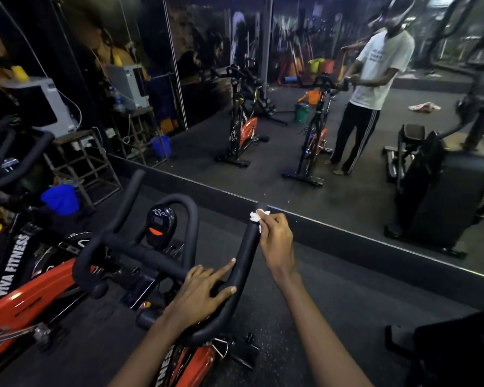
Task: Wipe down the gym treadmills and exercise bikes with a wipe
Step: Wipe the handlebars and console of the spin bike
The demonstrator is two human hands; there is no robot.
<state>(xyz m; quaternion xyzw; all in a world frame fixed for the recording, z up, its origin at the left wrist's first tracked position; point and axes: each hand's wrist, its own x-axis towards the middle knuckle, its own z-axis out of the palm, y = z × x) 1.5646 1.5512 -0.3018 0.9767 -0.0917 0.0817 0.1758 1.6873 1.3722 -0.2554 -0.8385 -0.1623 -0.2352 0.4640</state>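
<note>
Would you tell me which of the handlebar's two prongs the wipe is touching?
The right prong: the right hand pinches the white wipe against its tip. The left prong stands bare. The left hand grips the handlebar at its bend.

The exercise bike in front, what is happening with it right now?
A person is wiping the red exercise bike. The right hand pinches a small white wipe against the far tip of the black handlebar, on its right-side horn. The left hand holds the same handlebar lower down, at its bend, with the index finger stretched out. The wall mirror ahead shows the person standing at the bike.
</note>
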